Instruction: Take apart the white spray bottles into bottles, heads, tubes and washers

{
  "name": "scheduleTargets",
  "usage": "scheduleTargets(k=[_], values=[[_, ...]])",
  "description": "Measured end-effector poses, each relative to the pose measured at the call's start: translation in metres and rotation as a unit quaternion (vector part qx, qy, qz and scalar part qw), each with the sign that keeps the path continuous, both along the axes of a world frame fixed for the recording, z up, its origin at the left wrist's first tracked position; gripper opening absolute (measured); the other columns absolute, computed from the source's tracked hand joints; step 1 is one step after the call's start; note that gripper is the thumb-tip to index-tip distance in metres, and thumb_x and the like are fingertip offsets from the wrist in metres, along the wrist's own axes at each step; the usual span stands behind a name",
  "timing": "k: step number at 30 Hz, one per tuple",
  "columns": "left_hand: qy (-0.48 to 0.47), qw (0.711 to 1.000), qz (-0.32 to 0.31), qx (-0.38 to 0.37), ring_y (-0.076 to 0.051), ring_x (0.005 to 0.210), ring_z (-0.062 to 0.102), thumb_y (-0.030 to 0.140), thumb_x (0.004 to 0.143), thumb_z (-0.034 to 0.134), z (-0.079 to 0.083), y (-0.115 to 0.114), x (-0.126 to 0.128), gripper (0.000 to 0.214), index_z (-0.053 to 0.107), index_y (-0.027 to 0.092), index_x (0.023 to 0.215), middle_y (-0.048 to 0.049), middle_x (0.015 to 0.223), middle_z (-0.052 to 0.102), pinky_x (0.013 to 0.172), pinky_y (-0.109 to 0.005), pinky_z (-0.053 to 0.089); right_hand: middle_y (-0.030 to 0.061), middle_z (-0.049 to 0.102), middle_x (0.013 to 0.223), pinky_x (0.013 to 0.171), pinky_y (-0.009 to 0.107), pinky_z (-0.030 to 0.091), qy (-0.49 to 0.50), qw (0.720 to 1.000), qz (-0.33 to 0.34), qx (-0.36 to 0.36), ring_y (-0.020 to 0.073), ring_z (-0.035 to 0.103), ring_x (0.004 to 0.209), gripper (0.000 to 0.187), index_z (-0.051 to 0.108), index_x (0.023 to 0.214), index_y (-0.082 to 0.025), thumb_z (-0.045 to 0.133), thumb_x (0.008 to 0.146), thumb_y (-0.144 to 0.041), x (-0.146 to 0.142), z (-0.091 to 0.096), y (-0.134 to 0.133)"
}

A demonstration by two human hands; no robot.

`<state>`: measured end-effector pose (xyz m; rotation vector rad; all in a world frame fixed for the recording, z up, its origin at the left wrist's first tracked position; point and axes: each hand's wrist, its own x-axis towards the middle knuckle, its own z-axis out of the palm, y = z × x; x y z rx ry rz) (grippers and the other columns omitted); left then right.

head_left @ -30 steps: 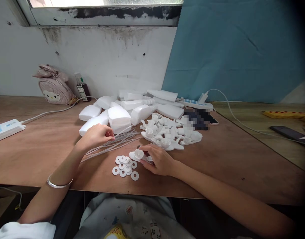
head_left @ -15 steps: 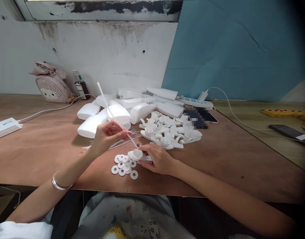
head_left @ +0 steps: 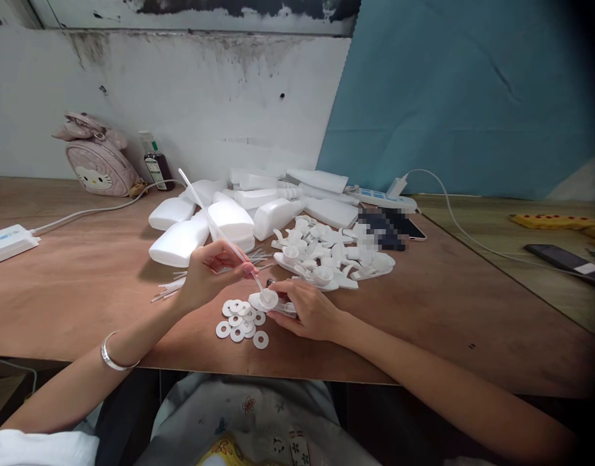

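Observation:
My left hand pinches a thin clear plastic tube between thumb and fingers. The tube slants up to the left, and its lower end meets the round opening of a white trigger spray head. My right hand is closed around that spray head and keeps it just above the table. Several flat white washers lie in a loose heap in front of it. Behind my left wrist is a bundle of more tubes. A pile of white spray heads sits beyond my right hand.
White plastic bottles lie heaped at the back of the table. Power strips with cables rest at left and back right. A pink bag, a dark glass bottle and a phone also lie around.
The tube's upper end has tipped further left, and its lower end has moved into the spray head's opening. My left hand has dropped slightly; my right hand holds its place.

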<state>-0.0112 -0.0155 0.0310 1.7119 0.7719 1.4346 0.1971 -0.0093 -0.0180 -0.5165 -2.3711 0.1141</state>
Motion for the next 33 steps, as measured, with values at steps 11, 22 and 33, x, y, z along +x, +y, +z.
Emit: scheduleTargets(k=[11,22,33], values=[[0.021,0.999,0.008,0.033,-0.017,0.065,0.067,0.02,0.07,0.07,-0.0042,0.0012,-0.0005,0.016,0.055,0.014,0.07,-0.0022,0.071,0.067,0.061,-0.029,0.057,0.0037,0.055,0.073,0.058,0.028,0.045,-0.002,1.0,0.005,0.005,0.0166,0.053,0.063,0.027,0.041,0.102,-0.015,0.054,0.082,-0.028,-0.0001,0.0001,0.0005],[0.037,0.995,-0.01,0.091,-0.016,0.065,0.066,0.012,0.072,0.066,-0.0053,0.0011,-0.0005,0.013,0.053,0.014,0.075,-0.0019,0.072,0.065,0.06,-0.027,0.056,0.0038,0.056,0.073,0.057,0.028,0.044,-0.005,1.0,0.007,-0.007,0.0159,0.052,0.062,0.026,0.042,0.102,-0.015,0.054,0.082,-0.027,-0.0004,0.0008,0.0001],[0.038,0.995,-0.02,0.088,-0.015,0.063,0.066,0.013,0.072,0.066,-0.0025,0.0015,-0.003,0.013,0.054,0.015,0.074,-0.0009,0.07,0.063,0.059,-0.026,0.057,0.0034,0.056,0.073,0.057,0.028,0.045,0.0,1.0,0.003,-0.001,0.0158,0.052,0.062,0.026,0.042,0.101,-0.015,0.054,0.082,-0.028,0.0,0.0,0.0003]])
